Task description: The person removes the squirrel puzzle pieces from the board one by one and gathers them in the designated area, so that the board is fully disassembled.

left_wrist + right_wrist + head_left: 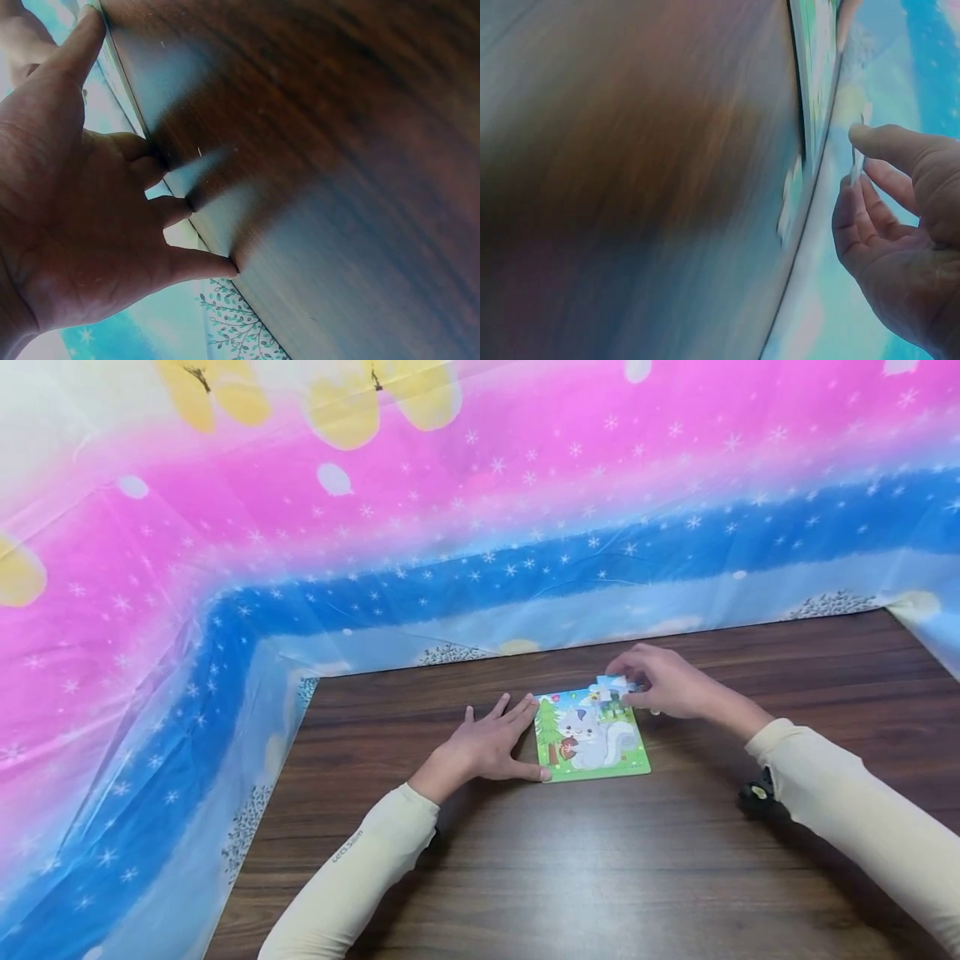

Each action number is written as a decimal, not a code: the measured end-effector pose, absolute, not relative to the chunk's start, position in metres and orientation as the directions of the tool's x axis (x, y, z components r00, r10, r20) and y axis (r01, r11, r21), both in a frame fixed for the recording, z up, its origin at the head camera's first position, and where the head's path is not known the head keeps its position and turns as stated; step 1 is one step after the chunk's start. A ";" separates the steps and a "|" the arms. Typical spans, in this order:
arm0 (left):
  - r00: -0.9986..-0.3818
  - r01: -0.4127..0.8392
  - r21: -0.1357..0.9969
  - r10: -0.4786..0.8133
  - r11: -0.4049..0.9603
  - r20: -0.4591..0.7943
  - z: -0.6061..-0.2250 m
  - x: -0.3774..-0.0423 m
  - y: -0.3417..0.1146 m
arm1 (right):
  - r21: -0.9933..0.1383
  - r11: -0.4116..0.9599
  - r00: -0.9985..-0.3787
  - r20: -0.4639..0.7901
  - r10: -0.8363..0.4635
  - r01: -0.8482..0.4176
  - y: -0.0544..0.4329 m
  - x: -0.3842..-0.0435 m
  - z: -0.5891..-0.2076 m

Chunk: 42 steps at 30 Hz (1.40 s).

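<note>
Right hand [663, 685] pinches a piece [857, 161] near the far-right corner of the puzzle [596, 745]; left hand [491, 747], spread, touches its left edge.

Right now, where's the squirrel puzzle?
In the head view, the squirrel puzzle lies right of centre on the wooden table, between the left hand and right hand.

Glossy wood-grain table [570, 860], puzzle [592, 743] perhaps cardboard

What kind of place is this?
It looks like a little screened-off table corner, maybe indoors, though I can't be sure. There's a brown wood-grain table, a squirrel puzzle lying on it, and a pink and blue snowflake cloth rising behind.
</note>
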<state>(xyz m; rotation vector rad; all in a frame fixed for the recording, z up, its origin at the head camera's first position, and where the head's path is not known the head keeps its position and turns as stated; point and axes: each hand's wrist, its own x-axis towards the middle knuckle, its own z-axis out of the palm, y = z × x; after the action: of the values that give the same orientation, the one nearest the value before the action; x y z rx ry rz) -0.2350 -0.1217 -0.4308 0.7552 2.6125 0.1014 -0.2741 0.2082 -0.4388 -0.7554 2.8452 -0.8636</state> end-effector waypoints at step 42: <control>-0.770 0.483 0.193 0.519 0.854 -0.370 -0.432 -0.234 -0.123 | -0.442 0.778 -0.866 -0.005 -0.500 -0.447 0.221 -0.269 -0.440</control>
<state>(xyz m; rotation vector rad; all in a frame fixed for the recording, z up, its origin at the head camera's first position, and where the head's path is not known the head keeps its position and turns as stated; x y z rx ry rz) -0.2343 -0.1230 -0.4319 0.7411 2.6142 0.1213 -0.2692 0.2211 -0.4405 -0.7615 2.8462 -0.6613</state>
